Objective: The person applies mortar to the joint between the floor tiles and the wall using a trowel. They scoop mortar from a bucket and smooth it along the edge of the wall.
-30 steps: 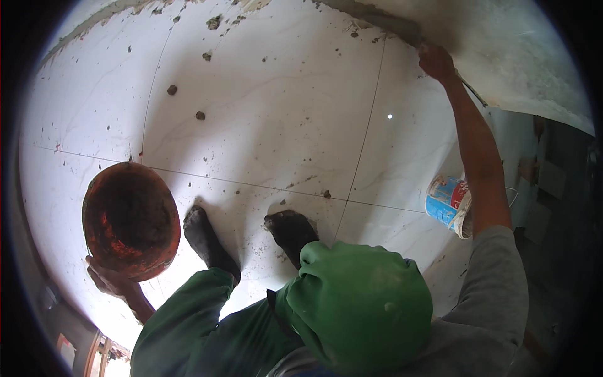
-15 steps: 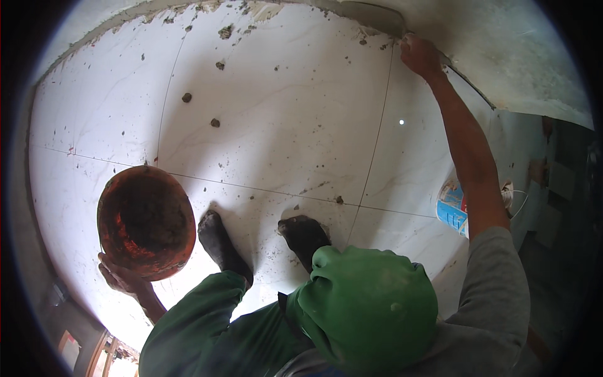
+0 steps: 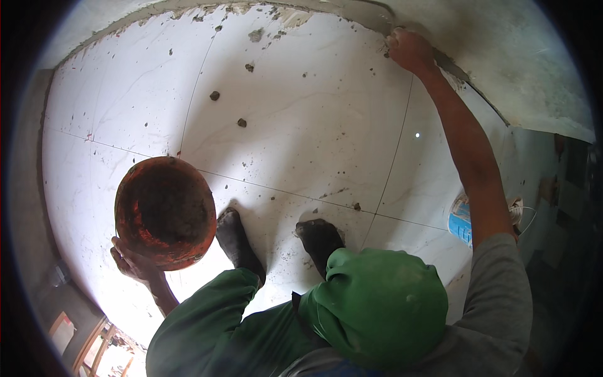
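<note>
My left hand grips the lower left rim of a round reddish-orange basin. Dark, crusted residue coats its inside, and how much mortar it holds is unclear. Stretched far forward, my right hand is closed where the tiled floor meets the wall. A grey trowel seems to extend leftward from that fist, its blade lying against the strip of wet grey mortar along the wall's foot. The trowel's handle is hidden in my fingers.
White floor tiles carry scattered mortar lumps and specks. My dark-socked feet stand on them between the basin and a blue-and-white bucket at the right. The rough wall borders the far right.
My right hand has slid left along the wall's foot with the trowel. The basin stays in my left hand, and the whole view has shifted slightly.
</note>
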